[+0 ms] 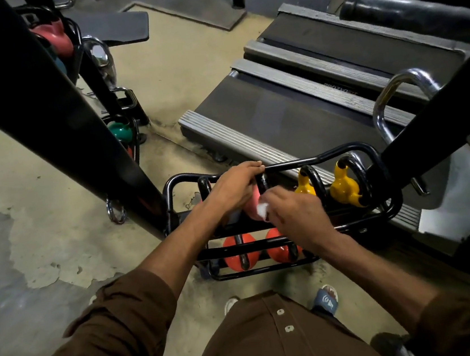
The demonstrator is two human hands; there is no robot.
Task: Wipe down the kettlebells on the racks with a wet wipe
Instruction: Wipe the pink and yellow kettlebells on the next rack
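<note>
On the top tier of the black rack [340, 149], the pink kettlebell [250, 205] is gripped at its handle by the left hand [237, 191]. A white wet wipe [262, 209] is pinched against its side by the right hand [294, 212], near the yellow kettlebells [344, 189].

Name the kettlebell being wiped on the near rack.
The pink kettlebell: the right hand holds the wipe against it. The yellow pair beside it and the orange pair below are untouched.

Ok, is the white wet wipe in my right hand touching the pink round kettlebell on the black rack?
Touching. The head view shows the wet wipe, pinched in the right hand, pressed against the pink kettlebell with no gap.
</note>
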